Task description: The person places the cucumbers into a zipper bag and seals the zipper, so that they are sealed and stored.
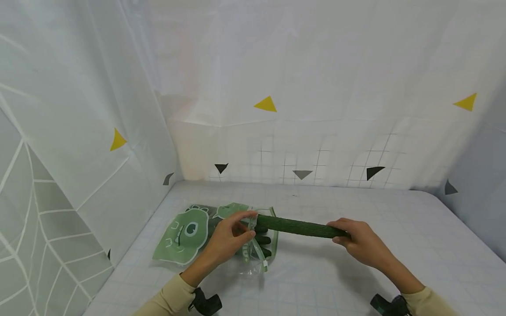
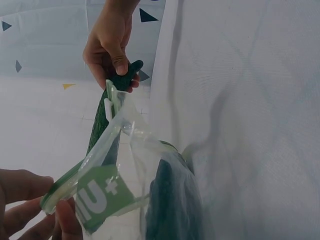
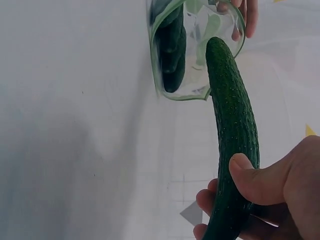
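A long dark green cucumber (image 1: 300, 227) is gripped near one end by my right hand (image 1: 363, 243), thumb on top. Its other end lies at the mouth of a clear zip bag (image 1: 174, 243) printed with green cartoon shapes. My left hand (image 1: 229, 235) pinches the bag's rim between thumb and fingers and keeps the mouth spread, as the left wrist view shows at the green zip edge (image 2: 60, 190). Several cucumbers (image 3: 171, 55) lie inside the bag, seen through its opening in the right wrist view. A small white slider (image 1: 265, 263) hangs from the zip strip.
The bag lies on a white table (image 1: 395, 210) with a faint grid pattern. White sheeting (image 1: 316, 66) with yellow and dark triangles rises behind the table and along both sides. Dark wrist cameras (image 1: 207, 303) sit on both forearms, by the beige sleeves.
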### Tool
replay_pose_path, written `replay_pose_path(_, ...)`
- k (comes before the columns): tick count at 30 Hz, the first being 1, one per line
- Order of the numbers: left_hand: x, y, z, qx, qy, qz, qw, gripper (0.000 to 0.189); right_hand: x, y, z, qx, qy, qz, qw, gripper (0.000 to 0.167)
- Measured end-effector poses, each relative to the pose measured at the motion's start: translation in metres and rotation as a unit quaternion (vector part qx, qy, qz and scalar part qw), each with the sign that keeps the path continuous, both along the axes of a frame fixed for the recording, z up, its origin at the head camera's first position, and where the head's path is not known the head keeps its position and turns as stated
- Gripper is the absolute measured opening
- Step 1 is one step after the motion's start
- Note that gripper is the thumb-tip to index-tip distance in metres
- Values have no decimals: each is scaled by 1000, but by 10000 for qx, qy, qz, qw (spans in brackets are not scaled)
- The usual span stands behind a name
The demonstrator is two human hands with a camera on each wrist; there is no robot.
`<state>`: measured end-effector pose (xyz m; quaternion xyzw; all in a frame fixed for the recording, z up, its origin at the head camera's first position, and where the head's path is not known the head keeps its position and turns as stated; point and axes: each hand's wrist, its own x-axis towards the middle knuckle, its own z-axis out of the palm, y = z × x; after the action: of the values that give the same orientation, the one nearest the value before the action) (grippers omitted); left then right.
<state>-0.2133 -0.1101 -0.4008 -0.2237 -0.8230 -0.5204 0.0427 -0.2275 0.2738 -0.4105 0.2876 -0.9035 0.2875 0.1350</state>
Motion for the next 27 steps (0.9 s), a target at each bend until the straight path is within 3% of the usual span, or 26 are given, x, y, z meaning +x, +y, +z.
replay_pose_path(27,0,1,-1,46,60,-23,10000,48,-5,-61,-11,-44,-443,510,9977,34)
